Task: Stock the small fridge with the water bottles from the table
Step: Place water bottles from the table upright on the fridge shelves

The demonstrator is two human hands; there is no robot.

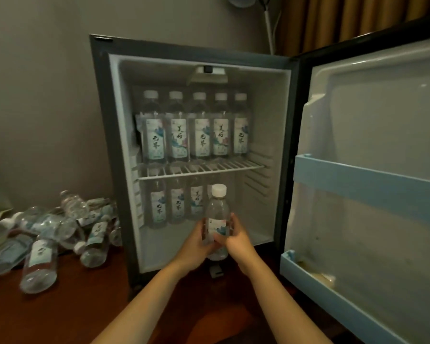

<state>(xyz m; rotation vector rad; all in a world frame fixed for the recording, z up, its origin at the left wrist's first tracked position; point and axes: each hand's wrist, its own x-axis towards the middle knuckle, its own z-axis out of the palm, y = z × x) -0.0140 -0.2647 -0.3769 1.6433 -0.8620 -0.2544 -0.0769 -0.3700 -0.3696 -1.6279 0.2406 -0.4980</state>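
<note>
The fridge door (382, 145) and bottle pile (45, 234) run past the view's edges.

Fridge (102, 145) casing dark grey, interior off-white; door rails (368, 187) pale blue. Held bottle (217, 209) clear; cap (219, 190) white; label (219, 225) white with blue floral print. Table (85, 306) reddish-brown; curtain (345, 18) ochre; wall (35, 95) grey-beige.

1 head-worn wide-angle view looks forward and slightly down, close to the open small fridge (261, 115) on the table (85, 306).
</note>
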